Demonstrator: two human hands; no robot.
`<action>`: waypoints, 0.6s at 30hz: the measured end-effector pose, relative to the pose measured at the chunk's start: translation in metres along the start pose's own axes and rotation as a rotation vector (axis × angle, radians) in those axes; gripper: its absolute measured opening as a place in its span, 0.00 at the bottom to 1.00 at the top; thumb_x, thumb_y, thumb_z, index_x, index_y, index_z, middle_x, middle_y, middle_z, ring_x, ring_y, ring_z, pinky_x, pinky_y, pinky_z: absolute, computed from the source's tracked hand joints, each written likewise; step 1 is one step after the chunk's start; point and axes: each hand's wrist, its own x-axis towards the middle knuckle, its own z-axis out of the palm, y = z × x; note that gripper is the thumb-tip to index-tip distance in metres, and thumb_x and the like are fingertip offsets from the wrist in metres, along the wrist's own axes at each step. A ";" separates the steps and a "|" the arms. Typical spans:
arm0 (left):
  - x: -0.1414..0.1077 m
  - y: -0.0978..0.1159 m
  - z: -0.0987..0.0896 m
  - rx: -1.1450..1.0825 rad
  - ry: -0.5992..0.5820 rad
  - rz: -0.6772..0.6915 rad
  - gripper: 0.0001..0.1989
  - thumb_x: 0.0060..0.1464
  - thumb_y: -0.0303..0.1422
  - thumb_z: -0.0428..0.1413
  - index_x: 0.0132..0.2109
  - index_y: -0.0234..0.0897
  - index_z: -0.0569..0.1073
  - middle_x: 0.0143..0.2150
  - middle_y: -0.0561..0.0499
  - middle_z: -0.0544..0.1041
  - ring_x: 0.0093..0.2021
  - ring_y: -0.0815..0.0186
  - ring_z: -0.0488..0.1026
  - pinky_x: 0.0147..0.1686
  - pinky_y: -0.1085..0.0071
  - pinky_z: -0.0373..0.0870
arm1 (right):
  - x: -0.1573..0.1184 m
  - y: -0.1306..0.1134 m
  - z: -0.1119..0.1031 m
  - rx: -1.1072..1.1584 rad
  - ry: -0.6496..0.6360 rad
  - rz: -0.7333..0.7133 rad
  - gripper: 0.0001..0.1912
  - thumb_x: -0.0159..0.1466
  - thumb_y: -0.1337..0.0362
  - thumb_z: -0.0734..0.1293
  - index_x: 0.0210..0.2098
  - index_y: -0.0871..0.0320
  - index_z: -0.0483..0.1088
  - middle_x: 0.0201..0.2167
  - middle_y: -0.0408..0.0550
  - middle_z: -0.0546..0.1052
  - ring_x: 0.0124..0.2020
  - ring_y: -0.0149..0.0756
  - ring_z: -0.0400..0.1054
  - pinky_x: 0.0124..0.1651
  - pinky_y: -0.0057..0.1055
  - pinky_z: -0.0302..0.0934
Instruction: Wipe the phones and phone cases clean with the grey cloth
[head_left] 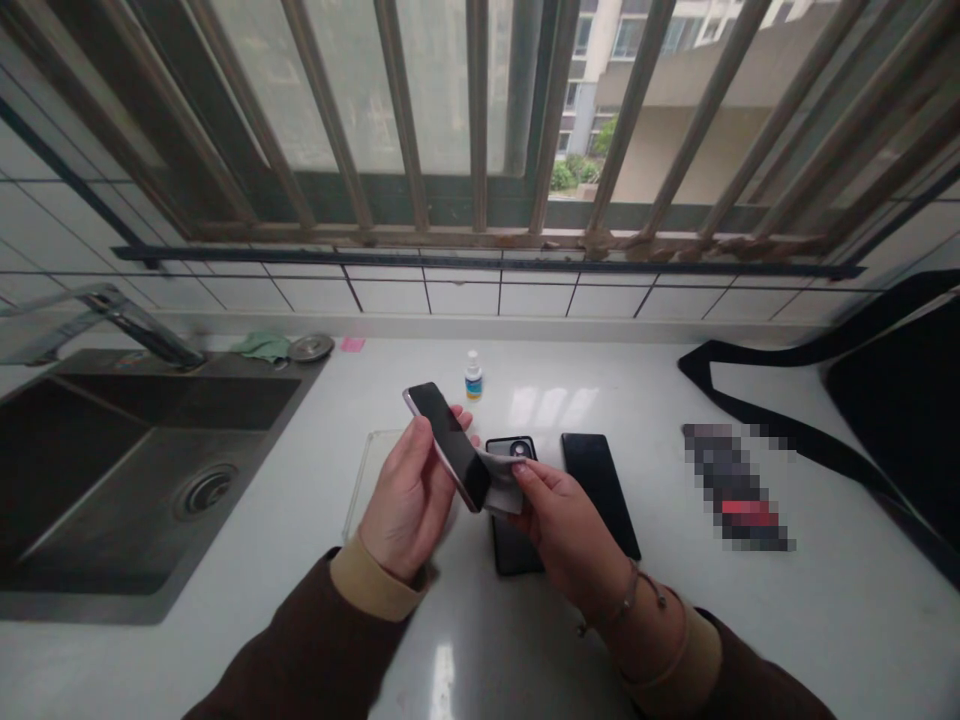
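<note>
My left hand (409, 490) is closed round a smartphone (450, 440), holding it tilted above the counter with its dark screen facing up. Between the thumb and fingers of my right hand (562, 510) is a grey cloth (502, 482), which meets the phone's lower right edge. Under the cloth and right hand lies a black phone case (516, 550), partly covered. Just right of it rests a second black phone (600, 490). A clear phone case (367, 470) lies behind my left hand. Beyond the hands stands a small white spray bottle (473, 378) with a blue and yellow label.
On the left is a dark sink (161, 600) with a chrome faucet (150, 330). A green cloth (262, 346), a metal drain strainer (310, 347) and a pink slip (352, 345) lie behind it. A black bag with a strap (780, 410) and a blurred-out item (739, 490) are at right.
</note>
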 end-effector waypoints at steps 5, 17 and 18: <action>0.001 -0.006 -0.012 0.201 -0.141 0.228 0.31 0.55 0.40 0.74 0.63 0.43 0.75 0.57 0.46 0.81 0.60 0.62 0.78 0.61 0.69 0.74 | -0.003 -0.005 0.002 0.072 0.016 0.056 0.24 0.63 0.47 0.79 0.50 0.56 0.83 0.50 0.53 0.86 0.49 0.43 0.81 0.50 0.36 0.75; -0.002 -0.013 -0.017 0.636 -0.152 0.633 0.41 0.45 0.30 0.78 0.62 0.47 0.69 0.61 0.45 0.76 0.67 0.56 0.73 0.71 0.57 0.67 | -0.004 -0.010 0.001 0.190 -0.005 0.108 0.20 0.61 0.52 0.82 0.47 0.59 0.84 0.46 0.52 0.87 0.43 0.36 0.82 0.45 0.29 0.76; -0.003 -0.014 -0.017 0.670 -0.141 0.649 0.41 0.45 0.30 0.78 0.63 0.47 0.69 0.62 0.45 0.76 0.67 0.56 0.73 0.72 0.57 0.65 | -0.004 -0.011 0.002 0.195 -0.011 0.102 0.20 0.61 0.52 0.81 0.47 0.59 0.84 0.46 0.52 0.87 0.43 0.36 0.82 0.45 0.29 0.76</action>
